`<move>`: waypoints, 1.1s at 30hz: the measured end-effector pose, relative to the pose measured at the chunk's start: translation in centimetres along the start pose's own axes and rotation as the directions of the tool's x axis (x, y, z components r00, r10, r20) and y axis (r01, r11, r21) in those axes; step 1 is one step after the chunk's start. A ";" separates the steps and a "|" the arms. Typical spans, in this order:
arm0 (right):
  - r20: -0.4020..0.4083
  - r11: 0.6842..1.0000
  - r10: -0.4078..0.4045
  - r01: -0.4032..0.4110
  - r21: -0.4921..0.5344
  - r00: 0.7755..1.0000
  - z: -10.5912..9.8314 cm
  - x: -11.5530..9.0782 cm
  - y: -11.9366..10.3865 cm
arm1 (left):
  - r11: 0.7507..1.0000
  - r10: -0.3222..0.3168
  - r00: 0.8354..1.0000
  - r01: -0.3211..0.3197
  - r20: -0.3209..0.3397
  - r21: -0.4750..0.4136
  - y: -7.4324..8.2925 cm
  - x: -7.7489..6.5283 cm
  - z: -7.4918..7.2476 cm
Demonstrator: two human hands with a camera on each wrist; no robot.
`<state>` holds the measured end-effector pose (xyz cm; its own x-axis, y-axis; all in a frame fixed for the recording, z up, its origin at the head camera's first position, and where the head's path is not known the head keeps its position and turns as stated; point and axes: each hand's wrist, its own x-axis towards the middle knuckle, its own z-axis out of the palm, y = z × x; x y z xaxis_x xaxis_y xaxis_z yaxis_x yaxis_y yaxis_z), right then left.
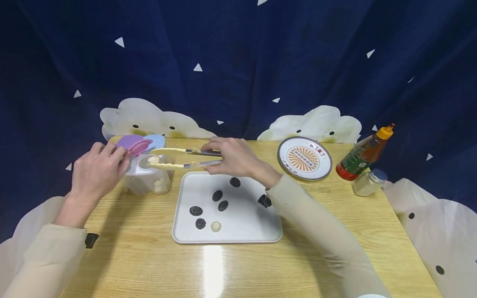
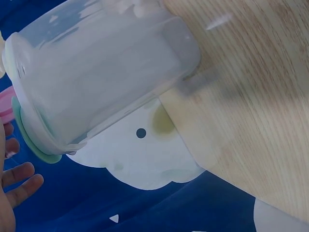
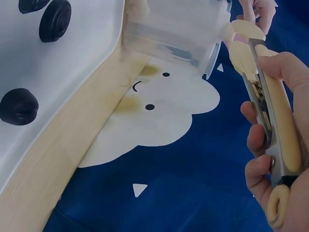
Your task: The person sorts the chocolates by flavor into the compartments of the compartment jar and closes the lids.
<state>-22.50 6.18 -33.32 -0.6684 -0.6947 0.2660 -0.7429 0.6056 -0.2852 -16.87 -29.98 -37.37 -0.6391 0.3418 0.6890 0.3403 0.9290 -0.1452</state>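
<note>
A clear container (image 1: 139, 184) with a white top and coloured flip lids stands at the left; pale pieces (image 1: 161, 186) show through its wall. My left hand (image 1: 95, 169) pinches the raised pink lid (image 1: 140, 147) at its edge. From the right, my right hand (image 1: 235, 156) grips metal tongs (image 1: 203, 163) with cream tips. In the right wrist view, fingers and thumb wrap the tong handles (image 3: 285, 130). The tong tips spread over the container's round opening. A pale piece (image 1: 153, 159) lies between them at the opening; whether they squeeze it I cannot tell.
A white tray (image 1: 238, 234) holds several dark pieces and one pale flower-shaped piece (image 1: 215, 226). Further right are a patterned plate (image 1: 304, 158), a sauce bottle (image 1: 363, 155) and a small jar (image 1: 369, 182). A dark blue curtain (image 1: 238, 62) hangs behind the wooden table.
</note>
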 end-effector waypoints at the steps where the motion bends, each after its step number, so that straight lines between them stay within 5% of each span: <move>1: -0.003 1.000 -0.005 0.005 0.002 1.000 0.0 0.1 0.0 | 1.000 -0.002 1.000 0.002 0.003 0.004 0.0 0.0 0.0; 18: 0.015 1.000 -0.008 0.008 0.002 1.000 -0.2 0.6 -0.3 | 1.000 -0.005 1.000 0.005 0.018 0.002 -0.1 0.0 -0.2; 33: -0.007 0.999 0.011 -0.012 -0.044 1.000 -1.4 -8.1 2.7 | 1.000 -0.005 1.000 0.005 0.011 -0.003 0.0 0.1 -0.2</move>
<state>-19.11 13.96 -34.98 -0.6770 -0.6849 0.2696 -0.7360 0.6301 -0.2475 -16.82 -30.01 -37.18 -0.6485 0.3388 0.6817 0.3392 0.9303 -0.1398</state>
